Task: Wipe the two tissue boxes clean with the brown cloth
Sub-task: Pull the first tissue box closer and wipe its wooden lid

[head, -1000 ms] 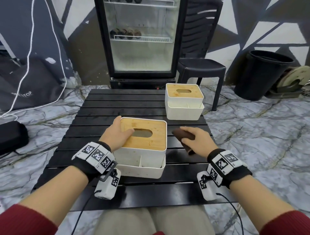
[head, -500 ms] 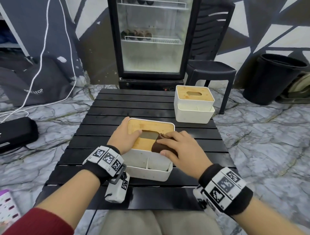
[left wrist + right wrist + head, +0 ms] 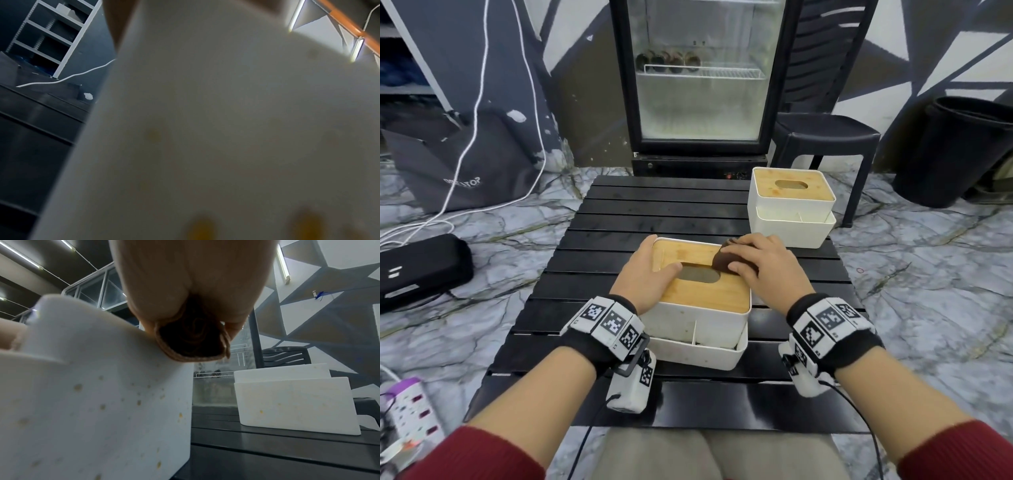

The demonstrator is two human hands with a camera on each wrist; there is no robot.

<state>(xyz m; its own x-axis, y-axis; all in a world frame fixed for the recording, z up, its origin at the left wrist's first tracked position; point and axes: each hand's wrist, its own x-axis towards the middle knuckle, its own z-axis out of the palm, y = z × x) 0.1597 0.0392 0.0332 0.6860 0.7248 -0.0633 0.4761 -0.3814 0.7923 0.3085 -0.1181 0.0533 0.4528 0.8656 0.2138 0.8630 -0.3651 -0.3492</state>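
The near tissue box (image 3: 705,291), white with a bamboo lid, stands mid-table. Its speckled white side fills the left wrist view (image 3: 226,129) and the left of the right wrist view (image 3: 92,402). My left hand (image 3: 649,274) grips its left edge, thumb on the lid beside the slot. My right hand (image 3: 756,263) holds the bunched brown cloth (image 3: 724,258) pressed on the lid's far right part; the right wrist view shows that cloth (image 3: 195,340) gripped under the palm. The second tissue box (image 3: 791,205) sits at the table's far right corner, also in the right wrist view (image 3: 296,402).
The black slatted table (image 3: 637,219) stands on a marble floor. Behind it is a glass-door fridge (image 3: 698,85), a black plastic chair (image 3: 825,133) and a black bin (image 3: 959,150) to the right. A black case (image 3: 421,263) and a power strip (image 3: 410,414) lie on the floor at left.
My right hand carried the brown cloth from the table beside the box up onto the lid and then slid it toward the lid's far right. The left hand kept its hold.
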